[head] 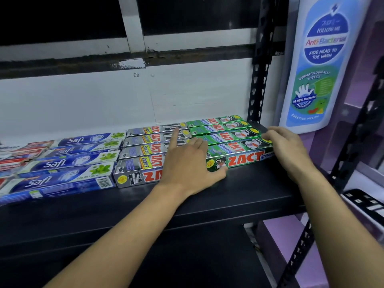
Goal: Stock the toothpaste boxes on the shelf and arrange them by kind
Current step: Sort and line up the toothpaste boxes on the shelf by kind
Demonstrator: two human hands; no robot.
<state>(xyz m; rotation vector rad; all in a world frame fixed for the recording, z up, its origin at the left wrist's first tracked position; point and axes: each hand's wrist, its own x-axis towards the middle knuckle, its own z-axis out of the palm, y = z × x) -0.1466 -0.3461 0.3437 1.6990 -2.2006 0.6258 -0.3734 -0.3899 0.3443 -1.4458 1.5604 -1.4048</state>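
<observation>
Toothpaste boxes lie in rows on the black shelf (239, 196), grouped by kind. Several green Zact boxes (234, 142) fill the right end, several silver Zact Smokers boxes (143, 150) lie left of them, then blue Safi boxes (68, 165) and red boxes (18, 154) at the far left. My left hand (187, 161) rests flat across the seam between silver and green boxes, index finger stretched back, thumb at the front green box's left end. My right hand (284, 146) touches the right ends of the green boxes with relaxed fingers.
A black perforated shelf upright (259, 80) stands just behind the green boxes. A big white and blue body wash bottle (320, 63) hangs close at the right. The white wall (83, 100) backs the shelf. Bare shelf surface runs along the front edge.
</observation>
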